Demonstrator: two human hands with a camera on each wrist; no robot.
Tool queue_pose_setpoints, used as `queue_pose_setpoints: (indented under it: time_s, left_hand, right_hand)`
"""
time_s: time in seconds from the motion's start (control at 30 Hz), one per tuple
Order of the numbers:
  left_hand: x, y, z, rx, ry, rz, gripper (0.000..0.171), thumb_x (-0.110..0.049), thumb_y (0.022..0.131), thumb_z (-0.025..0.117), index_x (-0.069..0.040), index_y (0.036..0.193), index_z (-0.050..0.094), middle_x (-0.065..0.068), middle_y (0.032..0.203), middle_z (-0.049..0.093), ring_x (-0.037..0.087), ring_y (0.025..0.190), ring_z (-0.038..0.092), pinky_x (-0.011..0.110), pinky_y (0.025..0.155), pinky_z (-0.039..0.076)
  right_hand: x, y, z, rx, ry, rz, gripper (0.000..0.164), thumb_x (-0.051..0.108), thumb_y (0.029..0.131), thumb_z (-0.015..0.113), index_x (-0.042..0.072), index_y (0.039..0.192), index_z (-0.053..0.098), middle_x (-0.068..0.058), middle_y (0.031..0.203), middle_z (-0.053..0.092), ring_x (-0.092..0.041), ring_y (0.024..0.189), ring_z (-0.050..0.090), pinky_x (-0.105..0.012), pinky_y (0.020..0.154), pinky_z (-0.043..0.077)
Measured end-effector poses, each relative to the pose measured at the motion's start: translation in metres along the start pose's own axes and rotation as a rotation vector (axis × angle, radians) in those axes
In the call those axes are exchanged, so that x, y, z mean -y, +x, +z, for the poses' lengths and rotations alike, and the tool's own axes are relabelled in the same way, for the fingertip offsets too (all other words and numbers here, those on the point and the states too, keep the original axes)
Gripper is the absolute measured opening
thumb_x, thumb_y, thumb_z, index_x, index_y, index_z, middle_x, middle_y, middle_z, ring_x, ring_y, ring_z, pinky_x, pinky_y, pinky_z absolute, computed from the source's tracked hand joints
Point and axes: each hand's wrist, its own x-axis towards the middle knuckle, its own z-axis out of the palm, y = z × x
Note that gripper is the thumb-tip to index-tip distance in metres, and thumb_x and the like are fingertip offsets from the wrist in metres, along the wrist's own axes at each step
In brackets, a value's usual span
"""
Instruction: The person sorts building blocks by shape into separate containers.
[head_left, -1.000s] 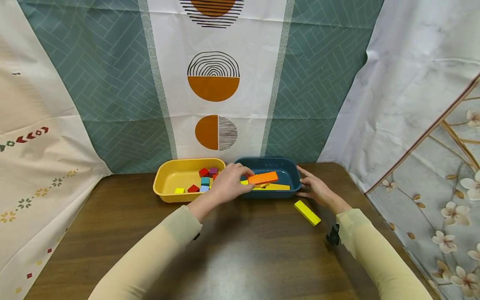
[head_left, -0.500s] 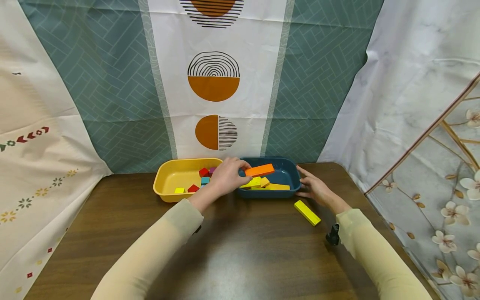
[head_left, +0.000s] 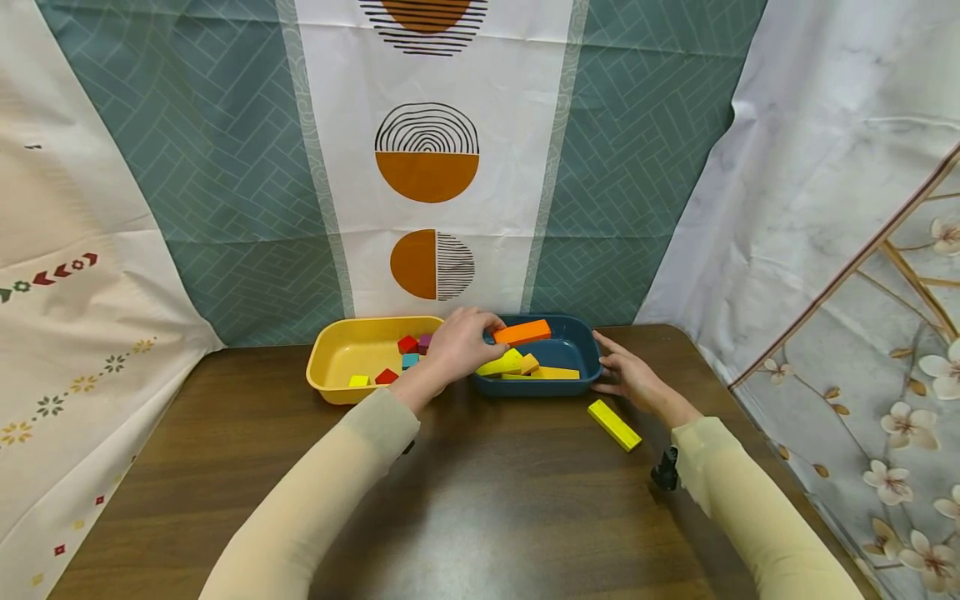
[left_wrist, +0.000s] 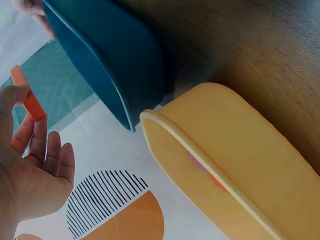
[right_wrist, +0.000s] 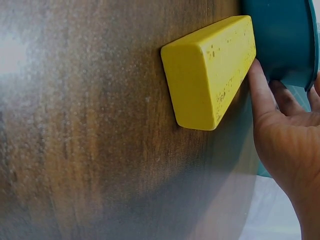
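Observation:
My left hand (head_left: 461, 344) pinches one end of an orange block (head_left: 523, 332) between thumb and fingers, above the dark blue bin (head_left: 542, 389). In the left wrist view the orange block (left_wrist: 28, 95) is raised clear of the bin rim. Several yellow blocks (head_left: 555, 373) lie inside the blue bin. My right hand (head_left: 630, 377) touches the right end of that bin with its fingers spread and fairly straight. Just in front of it, a long yellow block (head_left: 614, 426) lies on the table, seen close up in the right wrist view (right_wrist: 210, 75).
Left of the blue bin stands a yellow bin (head_left: 324, 385) holding several small coloured cubes, among them a red cube (head_left: 387, 377) and a teal cube (head_left: 410, 362). Both bins are at the back of the brown wooden table (head_left: 480, 517), against a hanging patterned cloth (head_left: 225, 167).
My left hand has lifted the orange block up and back from the other blocks, uncovering yellow ones beneath. The hand shifted slightly left, then slightly right. My right hand has stayed put.

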Motion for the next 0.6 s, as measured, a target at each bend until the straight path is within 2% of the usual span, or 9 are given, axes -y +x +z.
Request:
queue_pose_setpoints:
  time_s: [0.6]
  left_hand:
    - [-0.005,0.011,0.008,0.017,0.034,-0.022,0.034,-0.034,0.091,0.077,-0.017,0.121,0.075,0.000,0.115,0.065,0.019,0.104,0.048,0.033,0.086,0.046]
  right_hand:
    - [0.000,0.000,0.001,-0.005,0.006,0.004,0.063,0.011,0.109,0.031,0.029,0.166,0.011,-0.014,0.170,0.004,-0.043,0.142,0.036,-0.060,0.110,0.038]
